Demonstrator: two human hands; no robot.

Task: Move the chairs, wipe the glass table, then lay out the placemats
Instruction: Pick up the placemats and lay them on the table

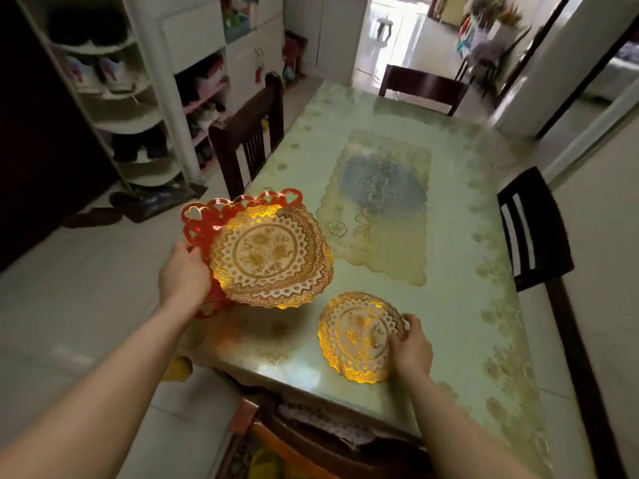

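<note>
Left hand [183, 271] grips stacked lacy gold-and-red placemats [273, 257]; right hand [411, 350] pinches a round gold placemat [352, 337]

One wide-angle camera, worn on the head, looks forward and steeply down along the glass worktop [449, 305] from its near short end. That end sits close under the lens, with the left arm [86, 392] and right arm [466, 426] entering from the bottom corners. The far end, a dark chair [422, 88] and a bright doorway [390, 36] lie well off at the top. Straight edges bow outward near the borders.
</note>
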